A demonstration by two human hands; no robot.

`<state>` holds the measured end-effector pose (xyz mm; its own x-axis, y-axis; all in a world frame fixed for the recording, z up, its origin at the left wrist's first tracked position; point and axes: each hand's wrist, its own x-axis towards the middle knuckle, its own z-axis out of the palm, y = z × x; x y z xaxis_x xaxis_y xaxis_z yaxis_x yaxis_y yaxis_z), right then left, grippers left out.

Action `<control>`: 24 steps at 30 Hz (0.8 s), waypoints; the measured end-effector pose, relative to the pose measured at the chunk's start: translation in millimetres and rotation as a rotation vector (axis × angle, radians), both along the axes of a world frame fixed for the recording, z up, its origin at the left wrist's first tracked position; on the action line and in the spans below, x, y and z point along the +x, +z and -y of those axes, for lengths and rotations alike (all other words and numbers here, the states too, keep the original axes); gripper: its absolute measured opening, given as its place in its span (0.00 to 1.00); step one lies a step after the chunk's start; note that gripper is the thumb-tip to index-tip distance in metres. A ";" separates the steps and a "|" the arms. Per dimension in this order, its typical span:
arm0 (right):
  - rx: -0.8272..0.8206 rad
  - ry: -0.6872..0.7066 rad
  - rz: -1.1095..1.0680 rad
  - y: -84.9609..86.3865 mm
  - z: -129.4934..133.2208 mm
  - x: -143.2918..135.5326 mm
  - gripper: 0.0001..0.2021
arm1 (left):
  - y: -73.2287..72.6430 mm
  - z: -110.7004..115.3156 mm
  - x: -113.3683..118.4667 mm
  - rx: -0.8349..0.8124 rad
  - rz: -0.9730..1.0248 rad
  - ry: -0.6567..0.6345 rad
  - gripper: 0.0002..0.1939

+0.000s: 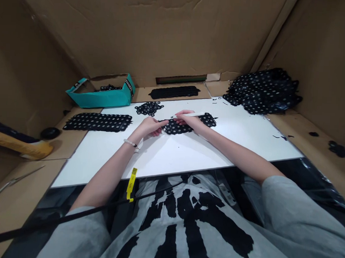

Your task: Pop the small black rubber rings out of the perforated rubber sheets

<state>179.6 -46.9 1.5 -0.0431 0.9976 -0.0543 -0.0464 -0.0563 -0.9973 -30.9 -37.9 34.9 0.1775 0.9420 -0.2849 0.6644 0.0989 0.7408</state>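
A black sheet of joined rings with pale centres (209,119) lies across the middle of the white board (171,156). My left hand (151,127) pinches its left end between thumb and fingers. Over the same sheet, my right hand (186,118) grips a white pen-like tool (195,114), its dark tip pointing left toward my left thumb. The tool's exact kind does not show. Just behind my left hand is a pile of loose black rings (149,108). To the left lies a similar dotted black sheet (99,122), partly off the board.
A teal open box (100,98) with black rings inside stands at the back left. Another black sheet (174,92) lies at the back, and a heap of dotted sheets (262,91) at the back right. Scissors (12,181) and a yellow tube (21,142) are at the left. Cardboard walls surround the board.
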 end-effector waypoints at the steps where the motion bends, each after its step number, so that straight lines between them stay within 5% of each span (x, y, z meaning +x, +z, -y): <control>1: 0.023 -0.002 0.020 0.1 -0.5 0.6 0.03 | -2.6 -0.1 1.4 0.042 0.002 0.012 0.22; 6: 0.218 0.133 0.121 8.1 -10.2 16.8 0.04 | -2.7 -2.9 3.8 0.039 0.450 -0.046 0.09; 12: 0.221 0.337 0.081 7.3 -23.7 30.4 0.07 | -0.2 -1.0 6.5 -0.105 0.827 -0.061 0.08; 17: 0.256 0.325 0.162 14.1 -16.7 28.3 0.09 | -13.3 -3.4 8.9 -0.259 0.860 -0.011 0.07; 24: 0.338 0.236 0.221 22.6 -3.0 14.1 0.10 | -16.7 -0.2 10.1 -0.240 0.673 -0.188 0.20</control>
